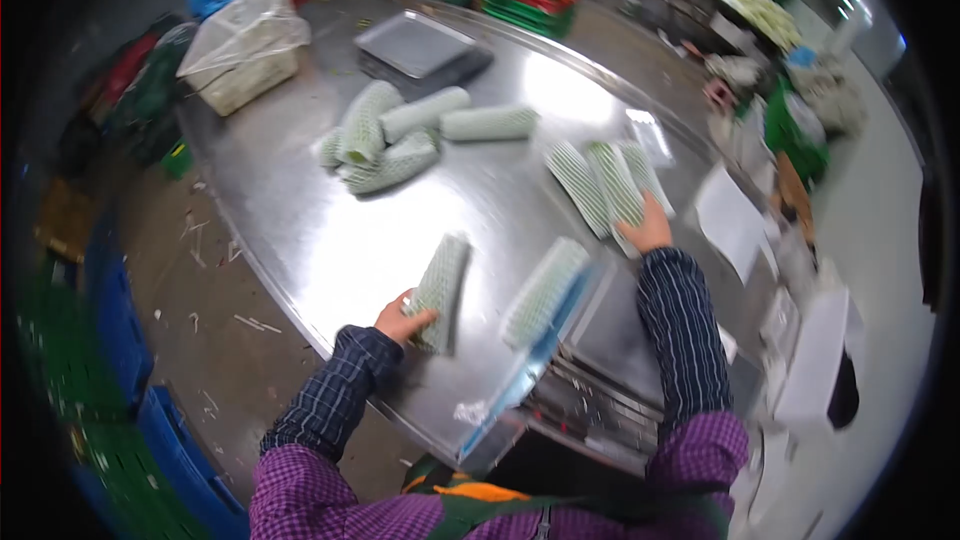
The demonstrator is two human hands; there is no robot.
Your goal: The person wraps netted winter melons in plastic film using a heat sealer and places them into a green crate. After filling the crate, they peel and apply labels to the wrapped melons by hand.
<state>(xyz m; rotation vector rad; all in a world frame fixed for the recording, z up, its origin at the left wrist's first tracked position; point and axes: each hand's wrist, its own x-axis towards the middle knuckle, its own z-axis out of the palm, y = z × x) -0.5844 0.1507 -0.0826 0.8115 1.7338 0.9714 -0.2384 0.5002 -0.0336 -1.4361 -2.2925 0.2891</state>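
Observation:
My left hand (398, 319) is closed around the lower end of a long green vegetable in a white foam net sleeve (442, 285), near the front edge of the steel table. My right hand (650, 226) grips the near end of another net-sleeved vegetable (615, 178), which lies between two similar ones on the right. Between my hands a net-sleeved vegetable (547, 292) rests beside a blue strip (570, 310); motion blurs it. Farther back lies a loose pile of several sleeved vegetables (390, 162). The exact kind of vegetable is hidden by the nets.
At the back of the steel table (300, 200) stand a flat scale (418, 43) and a white crate (240, 70) lined with plastic. A metal device (590, 405) sits at the front edge. White sheets (730, 220) lie right; blue crates (185, 455) stand left on the floor.

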